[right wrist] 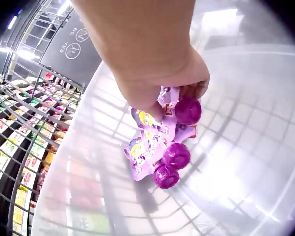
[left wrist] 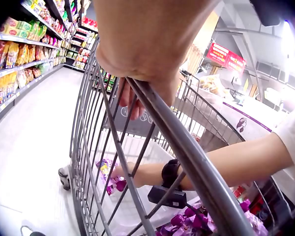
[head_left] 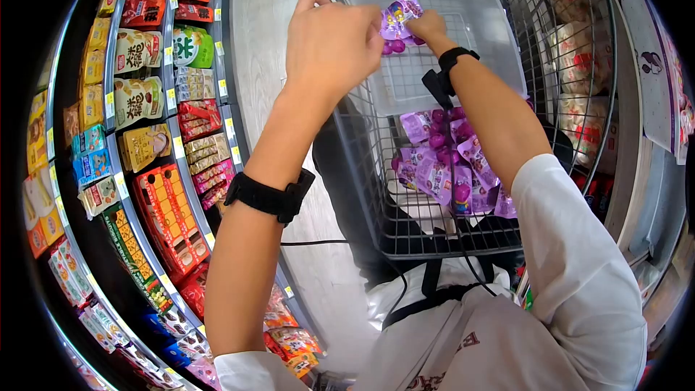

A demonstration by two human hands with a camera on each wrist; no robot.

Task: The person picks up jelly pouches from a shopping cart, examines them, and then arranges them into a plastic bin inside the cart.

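Note:
My right hand [head_left: 428,27] grips a few purple spouted pouches [head_left: 400,19] by their capped end. In the right wrist view the pouches [right wrist: 152,142] hang from my fingers with round, shiny purple caps showing. They are inside a translucent plastic bin [head_left: 474,36] set in a wire shopping cart. My left hand [head_left: 329,47] is at the cart's left side. In the left wrist view, its wrist lies over the grey cart rail [left wrist: 189,152], and its fingers [left wrist: 132,104] hang loosely inside, holding nothing.
More purple pouches [head_left: 434,170] lie in the cart [head_left: 405,252] between the bin and my body. Shelves of packaged snacks [head_left: 141,98] line the left side. Bagged goods [head_left: 579,58] stand beyond the cart's right wall. A pale floor aisle [head_left: 250,36] runs along the left.

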